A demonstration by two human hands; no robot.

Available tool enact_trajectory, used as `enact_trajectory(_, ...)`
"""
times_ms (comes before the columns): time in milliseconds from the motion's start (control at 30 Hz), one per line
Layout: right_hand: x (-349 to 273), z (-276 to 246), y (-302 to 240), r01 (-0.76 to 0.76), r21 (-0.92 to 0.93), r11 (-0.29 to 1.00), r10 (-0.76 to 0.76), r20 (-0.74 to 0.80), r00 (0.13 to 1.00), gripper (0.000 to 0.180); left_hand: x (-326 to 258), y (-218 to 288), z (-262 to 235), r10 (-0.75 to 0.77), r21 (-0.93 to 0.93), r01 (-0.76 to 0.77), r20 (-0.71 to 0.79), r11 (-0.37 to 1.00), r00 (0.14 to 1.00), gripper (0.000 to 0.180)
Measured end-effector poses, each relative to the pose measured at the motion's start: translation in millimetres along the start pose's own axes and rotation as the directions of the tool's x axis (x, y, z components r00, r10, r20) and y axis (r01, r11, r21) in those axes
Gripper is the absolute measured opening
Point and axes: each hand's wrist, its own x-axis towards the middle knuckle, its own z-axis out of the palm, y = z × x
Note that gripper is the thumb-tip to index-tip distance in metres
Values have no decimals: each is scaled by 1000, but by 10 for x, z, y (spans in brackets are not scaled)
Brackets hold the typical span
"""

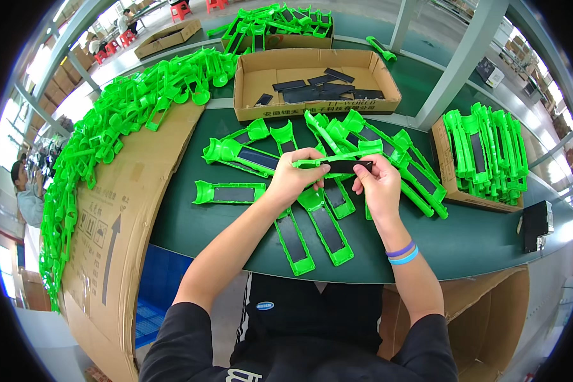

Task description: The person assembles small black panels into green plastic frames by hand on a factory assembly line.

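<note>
My left hand [296,173] is closed round one end of a bright green plastic shell [364,149], held edge-on above the green table. A flat black strip [343,167] lies along the shell's near side. Its right end is pinched between the thumb and fingers of my right hand [380,181], while my left thumb touches its left end. Whether the strip sits inside the shell I cannot tell. Under and around my hands lie several like shells, many with a dark panel inside, such as one shell [231,193] at the left and another shell [328,228] near the front edge.
An open cardboard tray [251,105] of black strips stands behind my hands. Green shells are heaped on cardboard [143,159] at the left. A cardboard box [448,169] at the right holds upright shells. Farther right is a black block [536,226]. A metal post [455,73] rises behind.
</note>
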Motion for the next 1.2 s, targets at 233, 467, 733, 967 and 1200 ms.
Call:
enact_trajectory(233, 82, -20, -75, -26, -72, 997, 27, 5, 1000, 11, 16, 35, 28, 1, 90, 2, -34, 996, 999, 7)
enact_trajectory(467, 152, -200, -321, 496, -601, 626, -618, 5, 786, 35, -11, 78, -66, -31, -138, 17, -98, 990, 995, 10)
enact_trajectory(733, 154, -352, -242, -185, -152, 971, 226, 325, 918, 21, -44, 79, -22, -47, 27, 46, 51, 999, 998, 9)
enact_trajectory(967, 151, -341, -227, -234, -246, 941, 306, 315, 898, 18, -43, 103, -32, -42, 135, 35, 53, 990, 998, 11)
enact_trajectory(1200, 112, -250, -193, -165, -373, 913, 261, 223, 939, 16, -19, 66, -86, -37, 104, 32, 47, 994, 998, 11)
